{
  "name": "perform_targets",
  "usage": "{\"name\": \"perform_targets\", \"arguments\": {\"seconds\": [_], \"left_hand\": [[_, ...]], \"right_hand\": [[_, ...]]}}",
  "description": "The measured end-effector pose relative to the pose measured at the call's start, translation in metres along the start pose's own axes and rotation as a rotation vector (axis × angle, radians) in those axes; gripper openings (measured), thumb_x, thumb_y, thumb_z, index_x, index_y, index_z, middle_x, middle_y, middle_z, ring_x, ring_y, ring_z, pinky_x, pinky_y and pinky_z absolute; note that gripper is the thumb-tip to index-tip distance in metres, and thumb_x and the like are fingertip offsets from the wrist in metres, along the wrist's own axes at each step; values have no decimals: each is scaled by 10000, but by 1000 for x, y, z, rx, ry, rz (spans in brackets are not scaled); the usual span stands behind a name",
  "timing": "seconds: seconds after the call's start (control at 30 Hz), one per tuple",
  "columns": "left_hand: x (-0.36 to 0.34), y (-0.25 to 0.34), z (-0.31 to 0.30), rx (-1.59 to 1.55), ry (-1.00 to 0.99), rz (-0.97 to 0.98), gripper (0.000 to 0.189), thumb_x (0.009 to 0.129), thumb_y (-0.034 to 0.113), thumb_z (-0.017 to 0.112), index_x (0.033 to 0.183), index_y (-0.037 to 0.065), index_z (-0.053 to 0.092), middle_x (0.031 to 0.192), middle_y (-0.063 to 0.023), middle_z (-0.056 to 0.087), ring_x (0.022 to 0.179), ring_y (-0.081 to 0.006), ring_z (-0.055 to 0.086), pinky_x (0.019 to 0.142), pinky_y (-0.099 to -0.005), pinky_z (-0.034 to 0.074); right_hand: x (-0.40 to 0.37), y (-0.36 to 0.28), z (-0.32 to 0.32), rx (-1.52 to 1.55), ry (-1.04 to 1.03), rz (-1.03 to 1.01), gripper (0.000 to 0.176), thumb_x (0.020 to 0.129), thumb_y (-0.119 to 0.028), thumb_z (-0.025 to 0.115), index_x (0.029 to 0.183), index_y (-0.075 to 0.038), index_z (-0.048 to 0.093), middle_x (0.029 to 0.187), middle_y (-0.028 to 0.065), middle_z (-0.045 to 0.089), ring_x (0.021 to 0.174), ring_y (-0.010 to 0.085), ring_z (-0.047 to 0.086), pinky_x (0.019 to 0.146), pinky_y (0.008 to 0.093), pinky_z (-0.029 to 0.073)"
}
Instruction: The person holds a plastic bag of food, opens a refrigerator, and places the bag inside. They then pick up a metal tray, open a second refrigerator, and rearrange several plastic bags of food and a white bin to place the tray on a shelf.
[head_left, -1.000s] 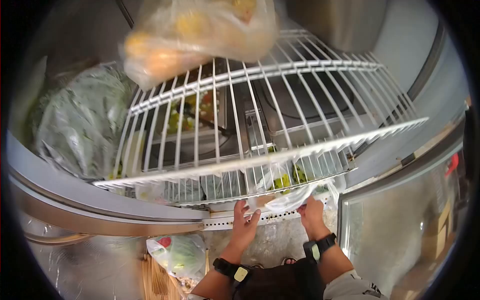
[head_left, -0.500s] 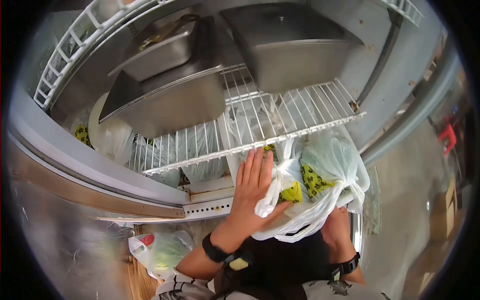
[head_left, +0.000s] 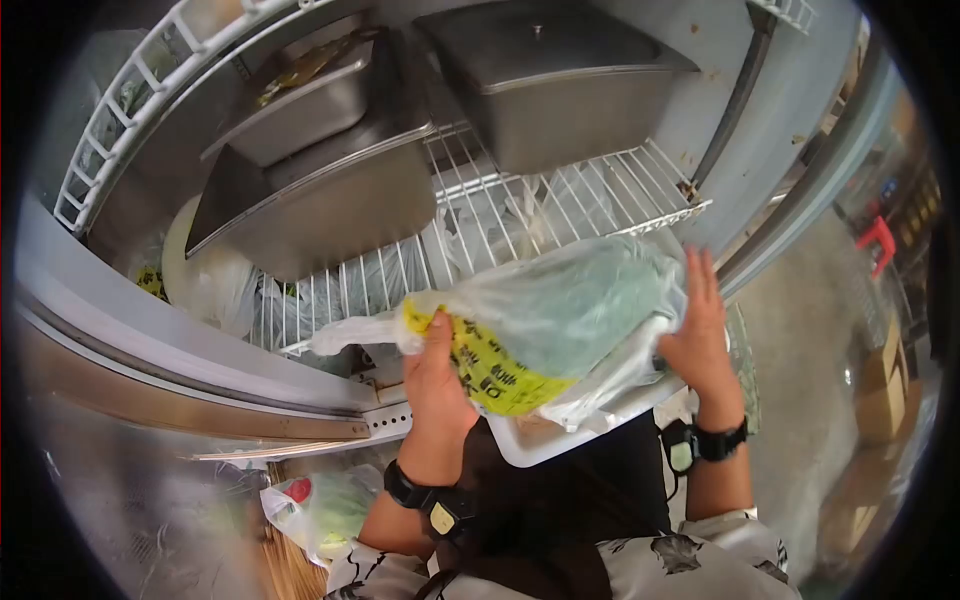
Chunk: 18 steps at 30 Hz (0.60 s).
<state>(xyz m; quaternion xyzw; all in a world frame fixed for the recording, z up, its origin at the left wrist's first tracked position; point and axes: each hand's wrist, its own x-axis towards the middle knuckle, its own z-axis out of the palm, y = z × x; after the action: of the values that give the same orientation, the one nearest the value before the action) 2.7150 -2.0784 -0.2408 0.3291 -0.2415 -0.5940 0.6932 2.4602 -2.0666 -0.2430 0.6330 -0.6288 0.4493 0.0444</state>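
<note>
Head view: bag of greens (head_left: 580,310) was held just near of the wire shelf (head_left: 560,205) — left hand (head_left: 437,375) clenched on its neck, right hand (head_left: 700,335) spread flat against its right end. Risk — thin film could snag on the wire and tear.

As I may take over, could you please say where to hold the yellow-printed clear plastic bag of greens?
Grip the yellow-printed clear plastic bag of greens at its bunched neck from the left; it lies sideways and bulges, so cradle its belly.
</note>
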Motion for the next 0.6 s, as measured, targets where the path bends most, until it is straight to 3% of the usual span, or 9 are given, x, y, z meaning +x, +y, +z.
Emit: {"name": "perform_targets", "arguments": {"seconds": [0.07, 0.1, 0.17, 0.2, 0.23, 0.3, 0.43, 0.5, 0.6], "left_hand": [[0, 3, -11, -8, 16, 71, 229, 884, 160, 503, 1063, 20, 534, 974, -60, 590, 871, -151, 575, 739, -277, 469], [-2, 5, -22, -14, 12, 61, 229, 884, 160, 503, 1063, 20, 534, 974, -60, 590, 871, -151, 575, 739, -277, 469], [-7, 10, -41, 433, 30, 449, 272, 890, 143, 469, 1109, -10, 523, 995, -84, 589, 892, -191, 569, 800, -301, 439], [-10, 15, -41, 425, 27, 448, 272, 890, 143, 469, 1109, -10, 523, 995, -84, 589, 892, -191, 569, 800, -301, 439], [-16, 22, -38, 369, 50, 428, 264, 879, 158, 462, 1077, -1, 532, 981, -77, 591, 878, -180, 577, 774, -300, 453], [-24, 25, -39, 314, 74, 402, 258, 868, 173, 454, 1044, 7, 541, 967, -70, 593, 864, -169, 585, 749, -298, 467], [-36, 23, -40, 313, 122, 487, 276, 845, 148, 499, 1068, -9, 540, 1052, -100, 536, 975, -183, 516, 820, -308, 416], [-38, 22, -40, 387, 151, 565, 307, 821, 132, 549, 1084, -26, 538, 1135, -119, 483, 1045, -195, 461, 883, -316, 367], [-37, 18, -51, 985, 3, 741, 411, 822, 170, 556, 1187, 22, 439, 1042, -112, 498, 1001, -215, 482, 870, -363, 387]], "right_hand": [[4, 17, 7, -437, -221, -21, 596, 699, -57, 652, 1244, -31, 413, 1142, 162, 509, 1081, 298, 468, 891, 351, 383], [3, 34, 12, -448, -221, -16, 596, 699, -57, 652, 1244, -31, 413, 1142, 162, 509, 1081, 298, 468, 891, 351, 383], [-1, 71, 15, 318, -120, 388, 473, 753, -88, 617, 1195, -23, 461, 1050, 142, 567, 953, 252, 558, 804, 335, 446], [-2, 78, 9, 426, -14, 380, 324, 828, -169, 548, 1111, -16, 516, 950, 110, 600, 841, 202, 597, 727, 323, 477], [1, 76, 2, 421, -14, 376, 324, 828, -169, 548, 1111, -16, 516, 950, 110, 600, 841, 202, 597, 727, 323, 477], [6, 70, -14, 1110, 333, 704, 343, 862, -243, 494, 1120, -18, 504, 1011, 118, 585, 883, 206, 589, 756, 329, 476], [-25, 82, -29, 1556, 86, 497, 409, 874, -295, 476, 1179, -23, 459, 1101, 141, 551, 947, 237, 573, 820, 367, 465], [-43, 72, -26, 1629, 184, 603, 443, 872, -292, 478, 1207, -4, 441, 1152, 158, 523, 1032, 232, 529, 885, 353, 422], [-39, 62, -31, 1406, 240, 632, 459, 864, -271, 495, 1227, 1, 424, 1188, 163, 499, 1075, 232, 499, 914, 344, 394]]}}
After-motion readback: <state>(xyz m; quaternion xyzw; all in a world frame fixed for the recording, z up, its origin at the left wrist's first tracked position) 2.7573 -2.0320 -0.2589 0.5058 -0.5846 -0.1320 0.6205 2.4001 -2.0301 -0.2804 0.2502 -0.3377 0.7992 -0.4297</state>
